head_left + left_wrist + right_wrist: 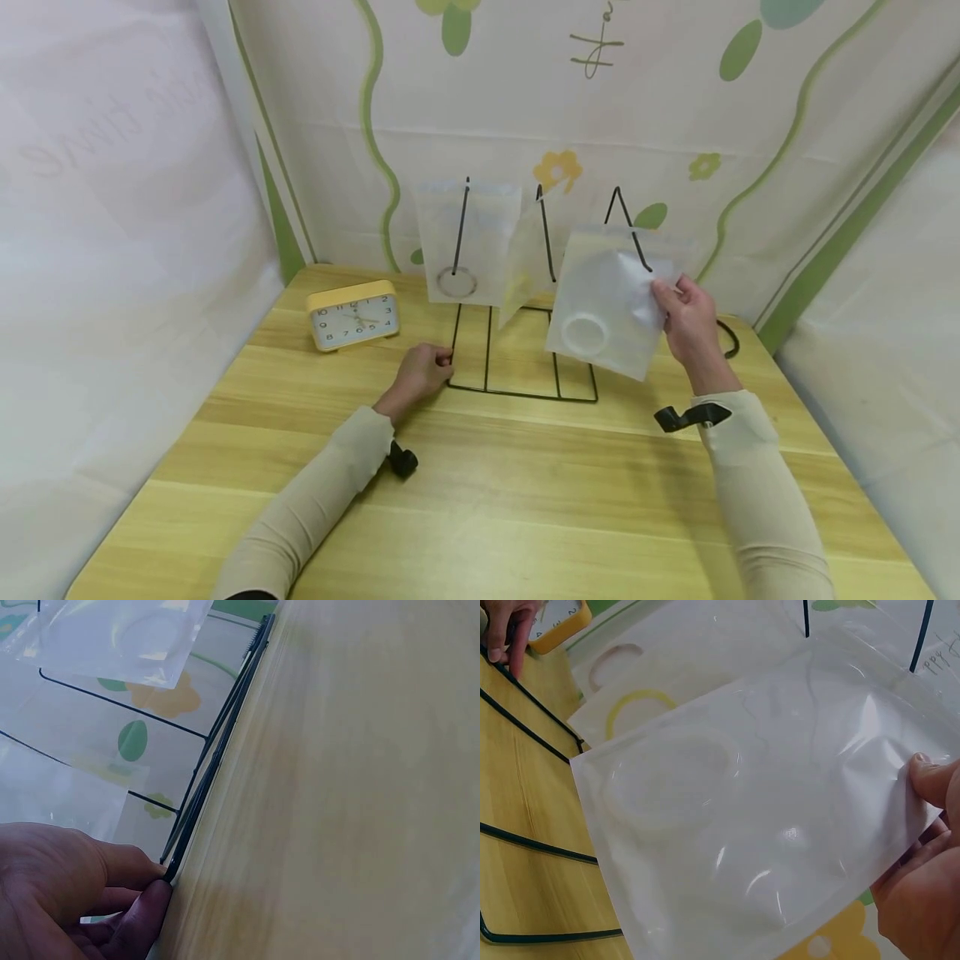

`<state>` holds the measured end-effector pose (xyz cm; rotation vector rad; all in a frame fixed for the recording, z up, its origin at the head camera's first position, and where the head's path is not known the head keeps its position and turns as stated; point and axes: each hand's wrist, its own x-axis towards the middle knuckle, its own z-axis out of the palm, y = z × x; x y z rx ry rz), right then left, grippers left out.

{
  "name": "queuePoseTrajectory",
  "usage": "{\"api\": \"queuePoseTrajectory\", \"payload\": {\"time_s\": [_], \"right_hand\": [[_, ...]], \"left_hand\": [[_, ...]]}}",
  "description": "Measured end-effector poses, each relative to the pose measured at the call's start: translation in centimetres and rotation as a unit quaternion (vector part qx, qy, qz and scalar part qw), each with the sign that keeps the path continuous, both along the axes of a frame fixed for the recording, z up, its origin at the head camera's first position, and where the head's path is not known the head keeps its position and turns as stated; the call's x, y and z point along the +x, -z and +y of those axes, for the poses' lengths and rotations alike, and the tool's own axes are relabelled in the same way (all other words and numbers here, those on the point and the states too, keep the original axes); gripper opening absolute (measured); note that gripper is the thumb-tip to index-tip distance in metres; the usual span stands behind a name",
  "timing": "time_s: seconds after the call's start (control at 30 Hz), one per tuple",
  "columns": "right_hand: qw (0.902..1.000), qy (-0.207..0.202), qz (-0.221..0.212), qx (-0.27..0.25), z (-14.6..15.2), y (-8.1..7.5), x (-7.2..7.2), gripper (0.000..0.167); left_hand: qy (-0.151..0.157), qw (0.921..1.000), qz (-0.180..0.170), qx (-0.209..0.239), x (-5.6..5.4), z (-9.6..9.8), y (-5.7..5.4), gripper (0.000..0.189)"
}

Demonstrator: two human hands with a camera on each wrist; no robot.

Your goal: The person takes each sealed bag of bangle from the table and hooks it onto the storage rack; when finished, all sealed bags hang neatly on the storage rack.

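My right hand (688,321) pinches the right edge of a translucent plastic bag (630,292) between thumb and fingers. A pale ring (585,334) shows through its lower left part. The bag hangs tilted at the right hook (637,242) of a black wire display rack (522,395). With its thumb and fingertips, my left hand (420,371) grips the front left corner of the rack's base, seen close up in the left wrist view as a dark bar (217,757). In the right wrist view, the bag (705,855) fills the middle, its right edge in my fingers.
A bag with a brownish ring (480,217) hangs on the left hook. Another, turned nearly edge-on (517,275), hangs in the middle; its yellow ring (615,712) shows in the right wrist view. A yellow clock (352,315) stands left. Patterned cloth (480,100) hangs behind the table.
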<state>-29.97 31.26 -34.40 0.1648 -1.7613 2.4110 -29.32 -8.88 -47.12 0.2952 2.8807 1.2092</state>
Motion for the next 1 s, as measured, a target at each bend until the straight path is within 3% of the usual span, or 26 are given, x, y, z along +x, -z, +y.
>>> {"api": "queuePoseTrajectory", "payload": {"time_s": [0.4,0.53,0.67,0.83,1.0], "right_hand": [[0.9992,0.031,-0.017,0.019,-0.2,-0.4,-3.2,0.012],[0.9962,0.065,-0.023,0.053,-0.1,-0.5,-4.3,0.004],[0.9945,0.079,-0.032,0.061,-0.2,-0.7,-5.4,0.008],[0.9939,0.090,-0.053,0.036,-0.3,-0.8,-6.2,0.008],[0.9868,0.125,-0.074,0.072,-0.4,-0.7,-7.0,0.007]], "left_hand": [[-0.007,0.9999,-0.012,0.002,0.0,0.1,0.2,0.031],[-0.009,0.9999,-0.012,-0.001,-0.1,0.1,0.2,0.032],[-0.012,0.9999,-0.007,-0.002,-0.1,0.1,0.2,0.032],[-0.004,1.0000,-0.001,-0.002,0.1,0.1,0.3,0.031],[-0.005,1.0000,0.003,0.000,0.2,0.1,0.3,0.030]]}}
